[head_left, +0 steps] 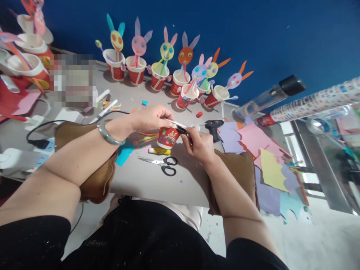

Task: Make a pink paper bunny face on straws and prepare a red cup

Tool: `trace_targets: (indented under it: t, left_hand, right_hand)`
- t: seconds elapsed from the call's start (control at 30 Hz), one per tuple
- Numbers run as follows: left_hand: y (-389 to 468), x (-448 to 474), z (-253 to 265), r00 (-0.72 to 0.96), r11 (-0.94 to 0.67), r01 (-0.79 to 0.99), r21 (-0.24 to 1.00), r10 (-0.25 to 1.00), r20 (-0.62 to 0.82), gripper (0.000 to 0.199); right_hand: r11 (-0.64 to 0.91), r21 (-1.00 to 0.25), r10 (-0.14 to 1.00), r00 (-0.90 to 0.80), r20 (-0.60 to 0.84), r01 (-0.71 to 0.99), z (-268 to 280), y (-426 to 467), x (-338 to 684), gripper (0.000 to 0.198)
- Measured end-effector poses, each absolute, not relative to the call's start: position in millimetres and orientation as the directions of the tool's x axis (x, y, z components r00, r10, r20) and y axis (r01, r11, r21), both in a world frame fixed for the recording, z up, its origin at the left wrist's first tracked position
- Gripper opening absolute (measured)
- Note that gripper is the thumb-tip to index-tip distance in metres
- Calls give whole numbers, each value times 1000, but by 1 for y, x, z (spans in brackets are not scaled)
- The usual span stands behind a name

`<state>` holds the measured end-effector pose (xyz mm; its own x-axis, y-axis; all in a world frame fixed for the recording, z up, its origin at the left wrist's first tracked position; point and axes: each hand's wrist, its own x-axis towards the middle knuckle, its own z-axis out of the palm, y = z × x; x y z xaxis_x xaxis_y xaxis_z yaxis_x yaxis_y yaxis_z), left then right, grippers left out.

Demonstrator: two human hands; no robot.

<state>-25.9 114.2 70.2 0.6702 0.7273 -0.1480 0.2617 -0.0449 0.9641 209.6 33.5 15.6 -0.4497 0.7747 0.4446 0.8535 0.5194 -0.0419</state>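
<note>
Above the table, my left hand [161,117] is closed on the rim of a red paper cup [166,138] with a printed pattern. My right hand [200,144] grips a small black tool [181,129] whose front end meets the cup's rim; my fingers cover most of it, so its kind cannot be made out. Just below the cup lies a yellow glue stick [159,151]. Closer to me are scissors [165,165] with black handles. A black glue gun [214,129] rests to the right of my right hand.
Several finished cups with rabbit-faced spoons [137,69] line the blue wall [253,33]. Coloured paper sheets [270,165] cover the right side. A tall stack of cups [315,101] lies there too. Brown cushions [239,168] sit under my forearms. A black cable [56,122] runs at left.
</note>
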Motion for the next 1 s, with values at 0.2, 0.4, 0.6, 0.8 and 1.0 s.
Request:
trace_targets:
  t: [0.2, 0.4, 0.6, 0.8, 1.0]
  left_hand:
    - [111, -28, 79, 688, -18, 291, 956, 699, -196, 7]
    - [107, -26, 88, 685, 3, 301, 953, 695, -219, 12]
    - [109, -27, 84, 718, -42, 319, 947, 663, -213, 9]
    - [113, -30, 76, 745, -84, 341, 936, 631, -214, 6]
    - [112, -31, 81, 757, -72, 359, 930, 605, -246, 5]
  right_hand:
    - [556, -15, 742, -488, 459, 831, 15, 35, 210, 35]
    - [592, 21, 700, -527, 481, 806, 17, 35, 210, 35]
    - [606, 29, 710, -557, 431, 795, 16, 35, 211, 36]
    - [641, 35, 673, -584, 454, 767, 14, 35, 212, 30]
    - [675, 89, 592, -610, 526, 732, 14, 36, 212, 26]
